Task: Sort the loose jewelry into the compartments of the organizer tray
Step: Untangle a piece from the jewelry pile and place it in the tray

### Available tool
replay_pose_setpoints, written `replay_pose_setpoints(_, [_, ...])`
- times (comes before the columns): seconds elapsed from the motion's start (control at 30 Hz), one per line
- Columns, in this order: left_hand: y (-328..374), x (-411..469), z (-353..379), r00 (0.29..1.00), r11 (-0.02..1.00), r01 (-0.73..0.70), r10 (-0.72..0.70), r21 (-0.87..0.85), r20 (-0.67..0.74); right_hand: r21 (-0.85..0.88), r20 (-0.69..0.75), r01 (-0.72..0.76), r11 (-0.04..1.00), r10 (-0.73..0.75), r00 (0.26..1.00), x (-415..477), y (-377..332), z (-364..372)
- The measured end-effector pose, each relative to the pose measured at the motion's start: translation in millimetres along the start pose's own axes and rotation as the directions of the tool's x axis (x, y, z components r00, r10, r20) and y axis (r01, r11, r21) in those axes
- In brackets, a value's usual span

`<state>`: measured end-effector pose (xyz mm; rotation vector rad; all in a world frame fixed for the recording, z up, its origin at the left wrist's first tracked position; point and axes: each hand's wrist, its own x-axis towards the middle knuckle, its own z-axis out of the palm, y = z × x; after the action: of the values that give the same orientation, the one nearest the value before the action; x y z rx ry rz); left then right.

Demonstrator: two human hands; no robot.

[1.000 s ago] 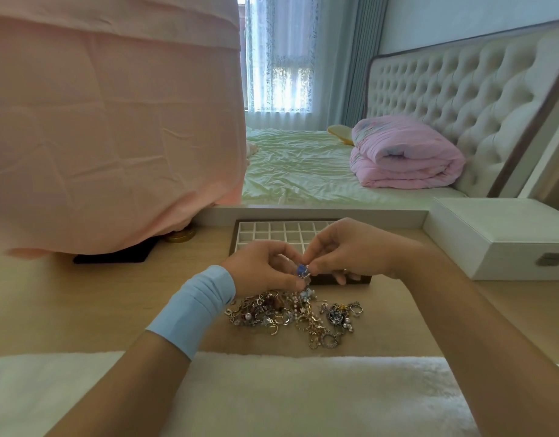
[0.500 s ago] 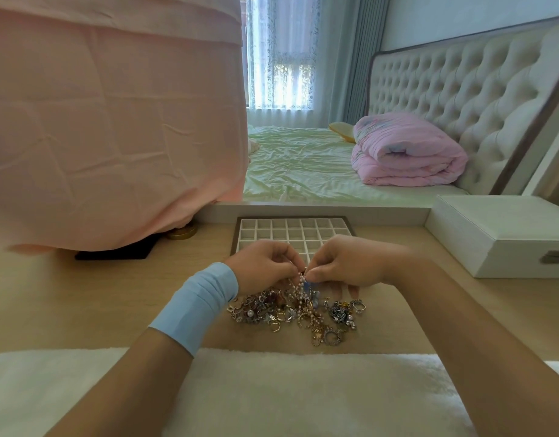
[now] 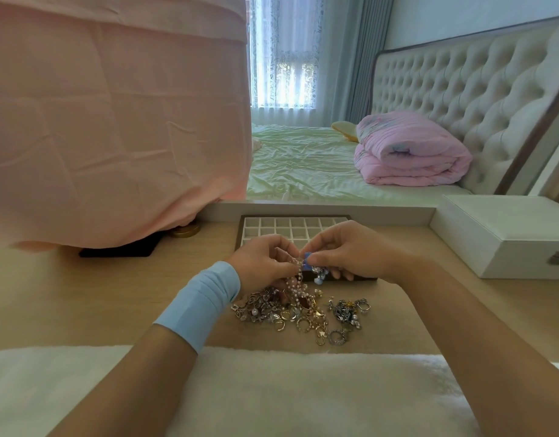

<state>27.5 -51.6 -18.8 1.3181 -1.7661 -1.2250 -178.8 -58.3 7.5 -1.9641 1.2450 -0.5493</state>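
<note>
Fluffy white mat (image 3: 271, 389) is nearest, then the jewelry pile (image 3: 290, 313) on the desk, just short of the tray. Above it, my left hand (image 3: 262, 261) pinches a pearl bead strand (image 3: 298, 280) and my right hand (image 3: 347, 257) pinches a small blue piece (image 3: 307, 257). The strand's tail hangs into the pile and is likely tangled. Plan: tease apart slowly and lift straight up without dragging rings along. Organizer tray (image 3: 254, 223) sits behind the hands, with no jewelry in the cells I can see.
</note>
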Motion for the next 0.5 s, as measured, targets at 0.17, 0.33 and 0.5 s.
replay_pose_setpoints(0.17, [-0.9,0.7,-3.3,0.999,0.988,-0.032,0.028,0.151,0.027,-0.193,0.061,-0.026,0.981,0.038,0.997,0.2,-3.0,-0.9])
replay_pose_setpoints(0.33, [-2.8,0.3,-1.6,0.997,0.996,-0.029,0.023,0.088,0.071,-0.370,0.090,-0.034,0.929,0.073,0.993,0.0,-6.5,4.3])
replay_pose_setpoints(0.5, [-0.7,-1.3,-3.6,0.996,0.995,-0.013,0.004,0.100,0.088,-0.225,0.089,-0.068,0.972,0.090,0.992,-0.2,-6.7,2.0])
